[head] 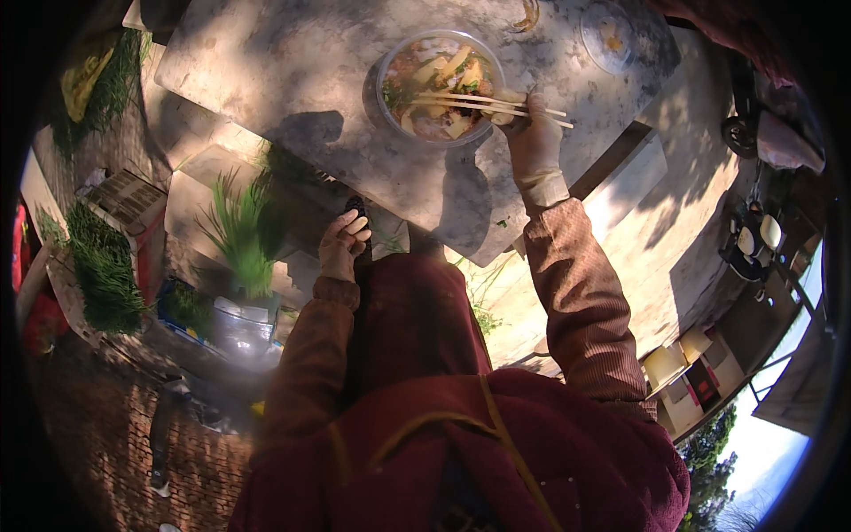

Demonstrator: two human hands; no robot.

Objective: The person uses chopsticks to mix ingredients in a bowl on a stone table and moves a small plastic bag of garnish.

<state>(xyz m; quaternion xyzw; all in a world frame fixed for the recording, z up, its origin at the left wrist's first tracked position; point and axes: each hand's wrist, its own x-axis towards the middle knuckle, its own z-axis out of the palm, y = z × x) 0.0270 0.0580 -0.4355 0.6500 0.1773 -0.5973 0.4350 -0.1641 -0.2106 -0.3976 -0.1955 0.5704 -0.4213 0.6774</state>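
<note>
A round clear plastic bowl (441, 136) of soup with pale chunks and green herbs stands on the stone table (266, 73). My right hand (535, 136) is at the bowl's right side and grips a pair of light wooden chopsticks (465, 100), whose tips are over the food. My left hand (344, 243) is low, below the table's near edge and by my lap, with its fingers curled. A dark textured object (356, 206) shows just beyond its fingertips; whether the hand holds it, I cannot tell. A clear round lid (608, 40) with orange residue lies at the table's far right.
Left of the table are green leafy stalks (243, 233), a carton (129, 199), a heap of greens (103, 272) and a shiny plastic package (243, 326). A yellowish peel (528, 14) lies at the table's far side. A wheel (738, 136) and shelving (698, 379) are at the right.
</note>
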